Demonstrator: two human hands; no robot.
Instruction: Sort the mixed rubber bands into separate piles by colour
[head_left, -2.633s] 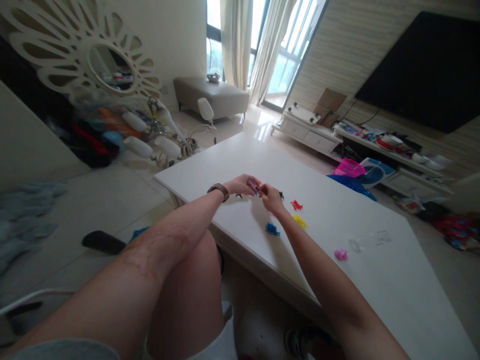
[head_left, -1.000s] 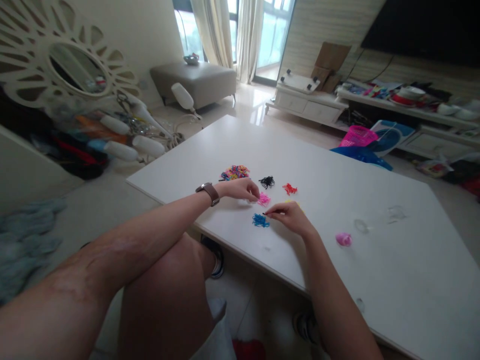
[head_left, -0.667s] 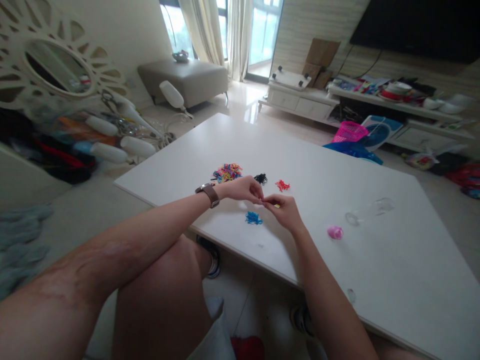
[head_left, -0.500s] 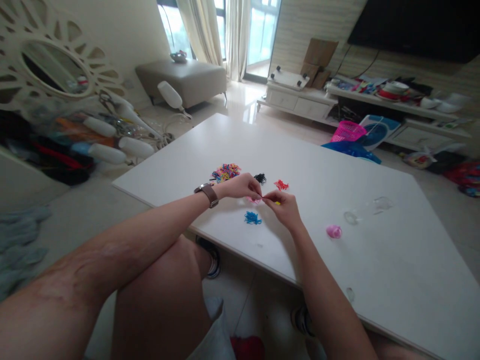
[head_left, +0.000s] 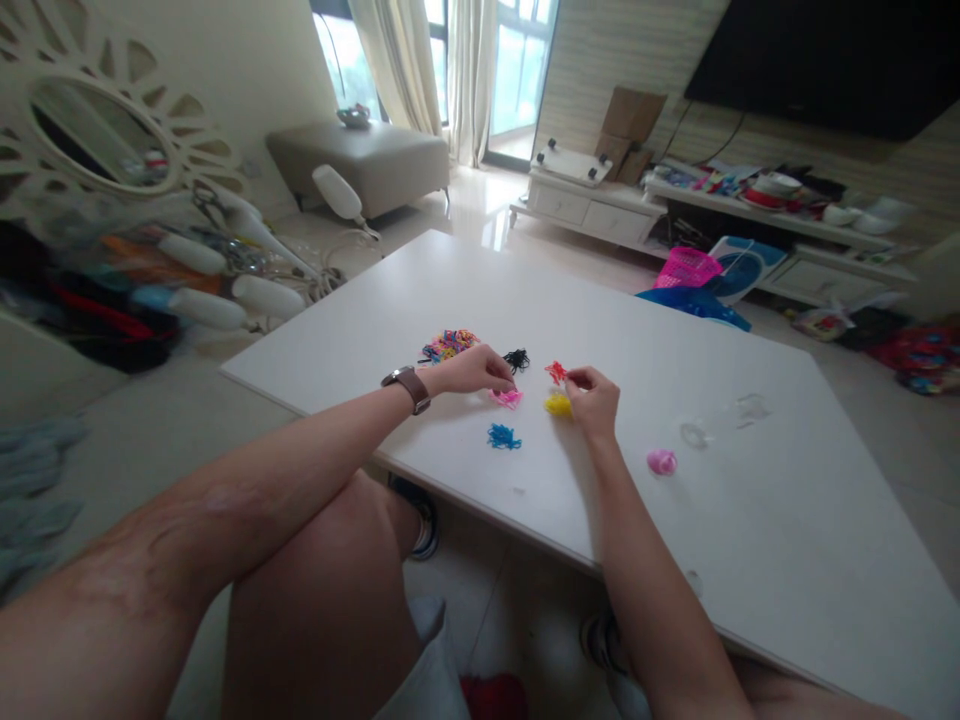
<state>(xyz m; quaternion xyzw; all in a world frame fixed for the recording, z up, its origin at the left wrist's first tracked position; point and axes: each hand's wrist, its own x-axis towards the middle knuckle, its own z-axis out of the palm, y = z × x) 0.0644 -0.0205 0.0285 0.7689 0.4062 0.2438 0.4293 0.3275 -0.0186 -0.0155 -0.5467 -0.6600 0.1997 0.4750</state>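
My left hand, with a watch on the wrist, hangs over a small pile of pink rubber bands. Its fingertips are pressed together, and what they hold, if anything, is too small to make out. Thumb and forefinger of my right hand pinch at the edge of a pile of red rubber bands, seemingly on one red band. Just below that hand lies a yellow pile. Blue bands are nearer me, black bands lie beyond my left hand, and a mixed multicoloured heap is partly behind it.
On the white table, a pink object lies right of my right forearm, near clear containers. Another small clear piece sits by the front edge. A lamp with white shades stands off the left side.
My hands, which met over a thin dark red band, have parted. The right one has moved right to the red pile; the left stays over the pink pile. The yellow pile is uncovered.
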